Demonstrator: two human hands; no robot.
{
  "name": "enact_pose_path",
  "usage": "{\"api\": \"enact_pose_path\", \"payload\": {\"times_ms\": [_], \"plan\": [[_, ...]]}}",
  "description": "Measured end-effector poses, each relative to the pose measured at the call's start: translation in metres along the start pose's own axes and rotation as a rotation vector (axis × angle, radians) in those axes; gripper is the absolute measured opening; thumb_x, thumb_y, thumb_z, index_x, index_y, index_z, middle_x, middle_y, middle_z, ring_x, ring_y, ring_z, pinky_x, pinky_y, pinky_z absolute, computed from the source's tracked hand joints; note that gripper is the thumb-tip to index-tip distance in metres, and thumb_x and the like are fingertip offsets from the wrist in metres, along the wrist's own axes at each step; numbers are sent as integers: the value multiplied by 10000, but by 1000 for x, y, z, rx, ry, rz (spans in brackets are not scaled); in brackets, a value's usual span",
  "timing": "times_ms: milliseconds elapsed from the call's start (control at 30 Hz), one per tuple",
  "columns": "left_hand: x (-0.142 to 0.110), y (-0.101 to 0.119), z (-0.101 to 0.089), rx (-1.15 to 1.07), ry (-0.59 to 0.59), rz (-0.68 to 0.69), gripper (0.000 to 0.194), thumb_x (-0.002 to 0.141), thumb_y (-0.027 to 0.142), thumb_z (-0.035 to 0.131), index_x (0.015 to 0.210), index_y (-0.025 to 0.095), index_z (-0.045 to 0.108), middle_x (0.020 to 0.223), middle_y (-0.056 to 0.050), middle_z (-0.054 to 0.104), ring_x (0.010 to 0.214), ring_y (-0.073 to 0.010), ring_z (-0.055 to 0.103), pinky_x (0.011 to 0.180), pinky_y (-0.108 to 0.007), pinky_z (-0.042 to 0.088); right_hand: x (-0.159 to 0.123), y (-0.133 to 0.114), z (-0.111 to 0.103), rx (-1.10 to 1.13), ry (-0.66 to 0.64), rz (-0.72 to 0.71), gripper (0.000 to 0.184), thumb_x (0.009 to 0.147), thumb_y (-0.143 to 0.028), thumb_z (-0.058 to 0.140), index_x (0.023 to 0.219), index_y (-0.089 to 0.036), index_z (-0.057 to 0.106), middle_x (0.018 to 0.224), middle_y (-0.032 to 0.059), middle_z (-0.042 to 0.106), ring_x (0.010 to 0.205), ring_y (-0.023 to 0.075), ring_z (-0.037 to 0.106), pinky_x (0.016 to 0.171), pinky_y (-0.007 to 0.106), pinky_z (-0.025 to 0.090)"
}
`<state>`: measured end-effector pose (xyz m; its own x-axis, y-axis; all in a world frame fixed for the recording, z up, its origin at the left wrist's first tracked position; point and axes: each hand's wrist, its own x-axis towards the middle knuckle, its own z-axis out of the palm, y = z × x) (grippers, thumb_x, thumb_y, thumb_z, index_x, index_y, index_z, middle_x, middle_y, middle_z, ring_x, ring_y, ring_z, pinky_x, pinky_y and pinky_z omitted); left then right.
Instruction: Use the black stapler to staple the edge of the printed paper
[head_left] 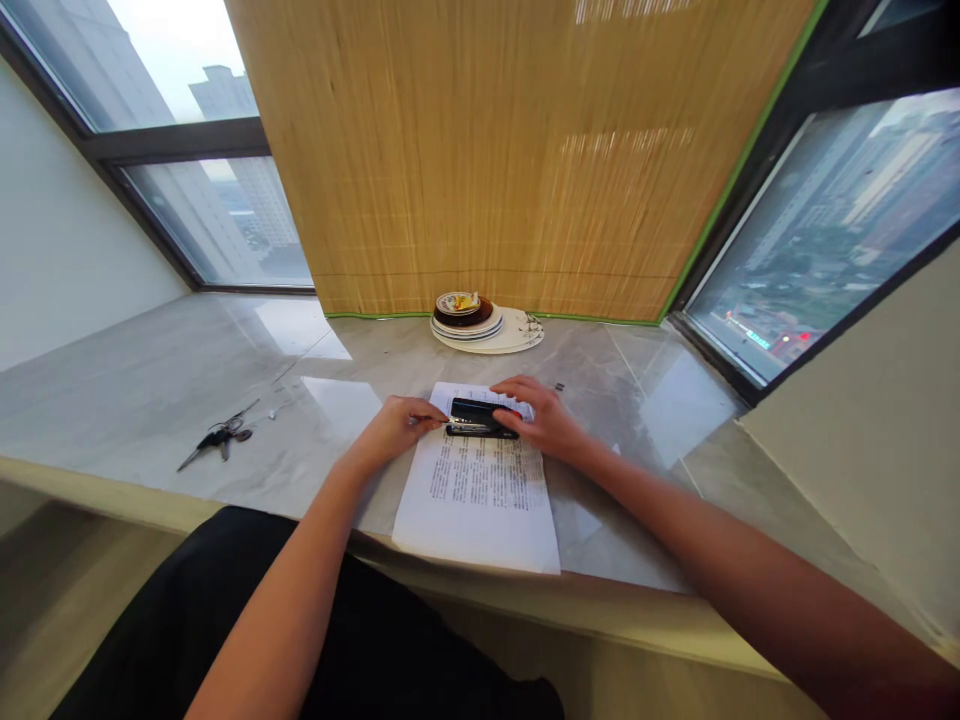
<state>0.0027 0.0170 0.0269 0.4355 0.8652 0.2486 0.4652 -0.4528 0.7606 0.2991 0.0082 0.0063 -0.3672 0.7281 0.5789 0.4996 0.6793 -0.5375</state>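
A black stapler (480,411) lies across the upper part of a printed sheet of paper (480,520), a silvery strip showing between its top and base. My right hand (546,420) grips the stapler's right end, thumb on the near side and fingers reaching over the far side. At the stapler's left end, my left hand (397,428) has thumb and fingertips pinched together beside the silvery strip. Whatever sits between those fingertips is too small to make out. The paper reaches the near edge of the stone ledge, partly under both hands.
Keys (219,438) lie on the marbled ledge (135,400) at the left. Stacked plates (465,325) and an oval plate (517,332) stand at the back against a bamboo blind (487,170). A tiny dark object (560,387) is just beyond my right hand. Windows flank the ledge.
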Motion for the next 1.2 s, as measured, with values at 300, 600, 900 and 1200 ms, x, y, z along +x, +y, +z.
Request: {"api": "enact_pose_path", "payload": {"times_ms": [300, 600, 900, 1200], "plan": [[-3, -15, -15, 124, 15, 35, 159, 803, 187, 719, 873, 270, 834, 915, -47, 817, 854, -253, 740, 894, -390, 532, -4, -4, 14, 41, -165, 27, 467, 890, -218, 697, 1352, -251, 635, 1283, 82, 733, 1151, 258, 702, 1037, 409, 530], [-3, 5, 6, 163, 7, 98, 106, 844, 260, 770, 931, 249, 710, 927, -15, 760, 900, -212, 676, 883, -322, 492, -6, -21, 9, 176, -140, 46, 340, 880, -223, 705, 1219, -247, 686, 1129, 45, 769, 1010, 219, 720, 930, 350, 553], [-2, 9, 13, 278, 41, 165, 247, 842, 343, 811, 1009, 230, 668, 1027, -32, 739, 980, -226, 687, 924, -352, 515, -9, -33, -4, 267, -121, 83, 321, 847, -267, 762, 1161, -217, 723, 1054, 51, 781, 930, 212, 719, 874, 342, 550], [-26, 53, 55, 322, -365, 415, 486, 988, 517, 616, 1420, 300, 572, 1528, -83, 573, 1436, -282, 507, 1223, -502, 357, -37, -4, -113, 92, -343, 146, 394, 826, -395, 822, 1160, -192, 772, 941, 57, 792, 739, 182, 693, 637, 266, 504]]}}
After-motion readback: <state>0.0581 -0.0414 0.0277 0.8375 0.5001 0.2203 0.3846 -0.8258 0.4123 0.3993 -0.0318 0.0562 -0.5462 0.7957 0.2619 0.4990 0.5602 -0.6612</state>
